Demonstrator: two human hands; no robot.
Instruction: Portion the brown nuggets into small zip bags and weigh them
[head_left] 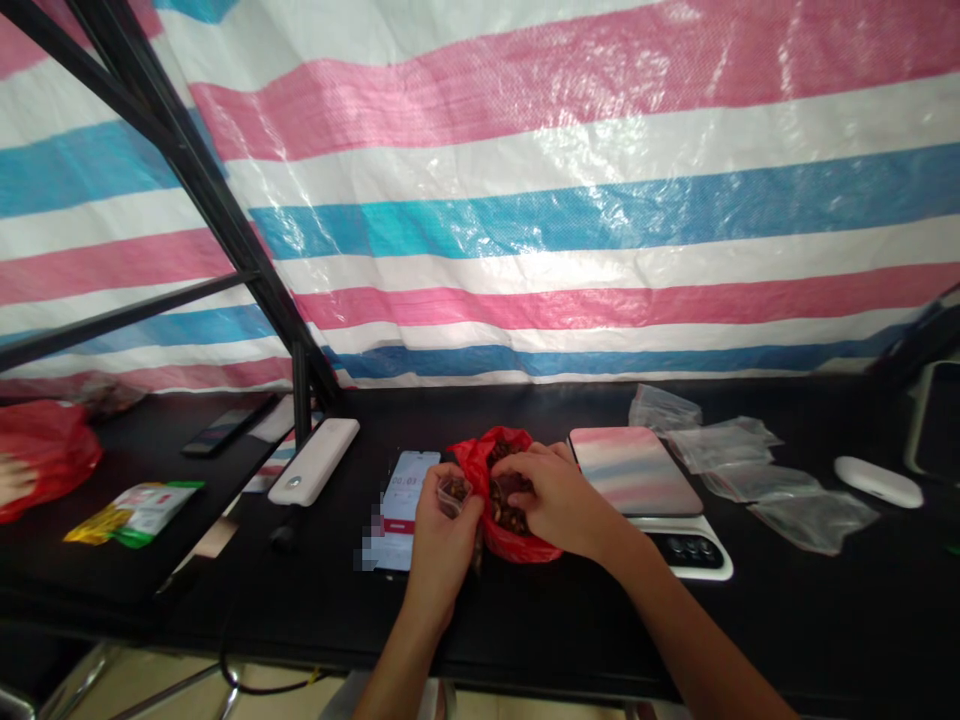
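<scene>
My left hand (441,535) is closed around a small clear plastic bag (454,491), its mouth spread and some brown pieces inside. Just right of it lies an open red plastic bag (517,545) full of small dark brown pieces (511,518) that look dried. My right hand (555,495) reaches into the red bag, fingers bent together among the pieces; what they pinch, if anything, is hidden. Beside my left hand lies a phone (409,500) with a lit timer screen. A digital scale (637,475) with a shiny top plate sits right of the red bag.
Several empty clear zip bags (739,450) lie behind and right of the scale. A white earphone case (877,482) is farther right. To the left are a white power bank (315,462), a dark phone (229,428), a colourful packet (135,512) and another red bag (52,455). Striped sheeting (570,230) hangs behind.
</scene>
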